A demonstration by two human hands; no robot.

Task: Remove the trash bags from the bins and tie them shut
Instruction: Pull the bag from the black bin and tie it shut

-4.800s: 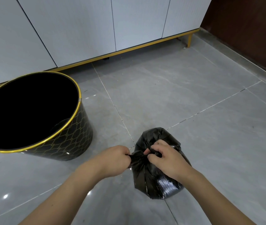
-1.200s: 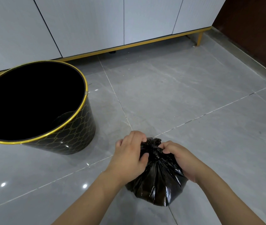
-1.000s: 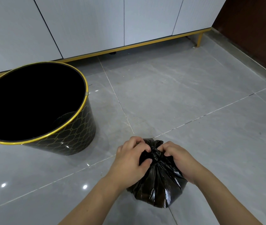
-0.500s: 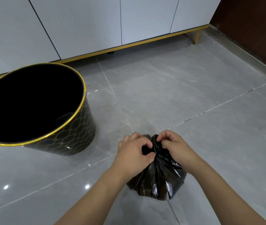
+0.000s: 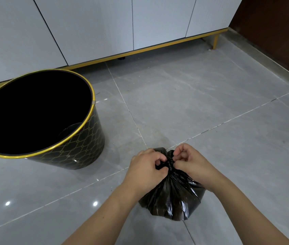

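Grey tile floor [image 5: 210, 106] fills most of the view, its pale grout lines crossing just beyond the fingertips. White cabinets [image 5: 96, 25] with a gold base rail stand along the far side, well beyond both hands, and a dark brown wall [image 5: 277, 32] closes off the far right.

To the left of the hands, standing well apart from them, is the bin [image 5: 80, 144]: black, round, with a gold rim and a faint gold lattice on its side. It stands upright and its inside is too dark to see.

Next comes the bag [image 5: 173, 198], black and glossy, sitting on the floor directly under the hands. Its plastic is gathered into pleats that run up to a twisted neck [image 5: 170, 163], and that neck lies between the two sets of fingertips.

Left hand [image 5: 145, 171] comes in from the lower left, fingers curled tight, thumb and forefinger pinching the neck from the left. Right hand [image 5: 192, 165] meets it from the other side, fingers [image 5: 180, 152] likewise curled, the tips pinching the same bunched plastic from the right. Fingertips of the two hands are just beside each other, with only the twisted neck between them. Both bare forearms reach in from the bottom edge, and the bag's body bulges out below and between the wrists.
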